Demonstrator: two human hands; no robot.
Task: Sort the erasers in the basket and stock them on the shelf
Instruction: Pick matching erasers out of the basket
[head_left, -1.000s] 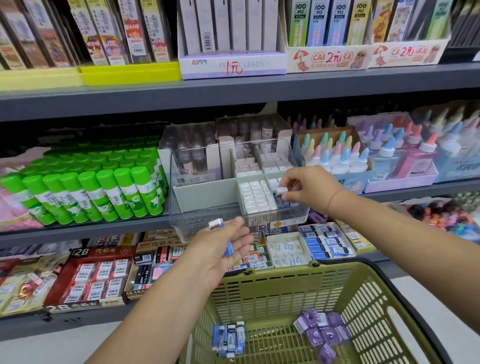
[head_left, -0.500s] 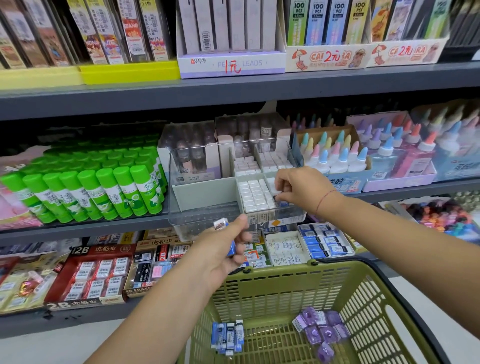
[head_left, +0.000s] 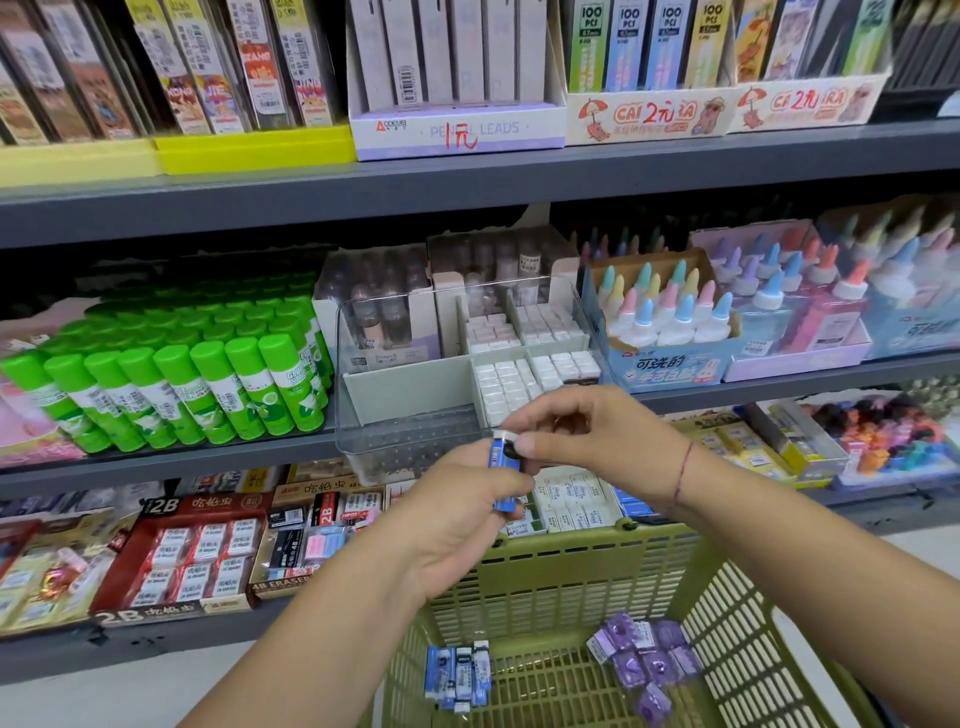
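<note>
Nearest, at the bottom of the view, a green plastic basket (head_left: 545, 587) holds two small heaps: blue-sleeved erasers (head_left: 457, 678) on its left and purple-wrapped erasers (head_left: 644, 662) on its right, apart from each other. The basket's near edge is cut off by the frame. Above its far rim, two forearms reach in and the hands meet. The left hand (head_left: 457, 514), fingers curled, grips a blue eraser (head_left: 502, 470) upright; whether it holds one or several is hard to tell. The right hand (head_left: 587, 436) pinches the white top end of that eraser between thumb and forefinger, its other fingers bent. Just behind the hands, on the middle shelf (head_left: 156, 462), a clear divided bin (head_left: 405, 441) holds rows of white erasers (head_left: 509, 384) in its right compartments. Green glue sticks (head_left: 182, 384) stand to its left, pastel-capped glue bottles (head_left: 665, 317) to its right.
</note>
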